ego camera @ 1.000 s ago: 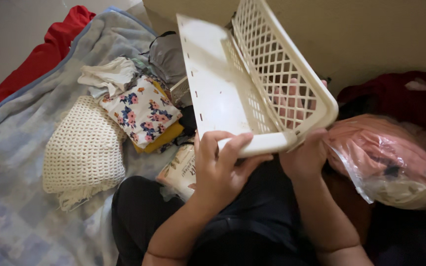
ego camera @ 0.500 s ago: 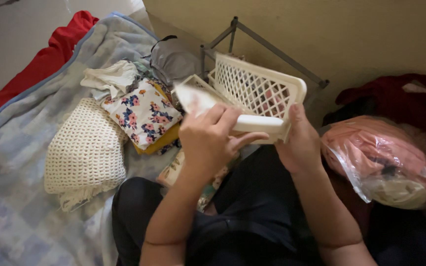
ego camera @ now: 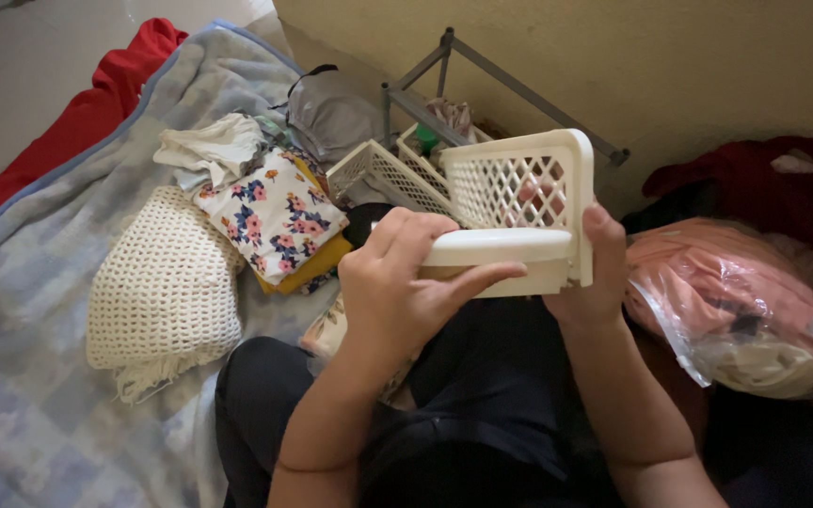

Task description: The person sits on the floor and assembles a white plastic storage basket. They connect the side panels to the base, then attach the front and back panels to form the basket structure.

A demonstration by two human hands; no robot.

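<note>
Head view: both hands grasp a white basket (ego camera: 519, 202). Left hand (ego camera: 397, 292) at 8 o'clock, right hand (ego camera: 595, 282) at 5 o'clock, fingers clenched on its rim.

Beige wall (ego camera: 708, 66), pale floor (ego camera: 21, 66) (perhaps tiled) — dim light.

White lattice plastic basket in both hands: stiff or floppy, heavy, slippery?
The white lattice plastic basket probably stays stiff: it keeps its box shape while gripped only at its near rim. Likely light for its size, since the walls are mostly open mesh and it looks empty. The left hand and right hand clamp a smooth solid rim, so it might be somewhat slippery.
</note>
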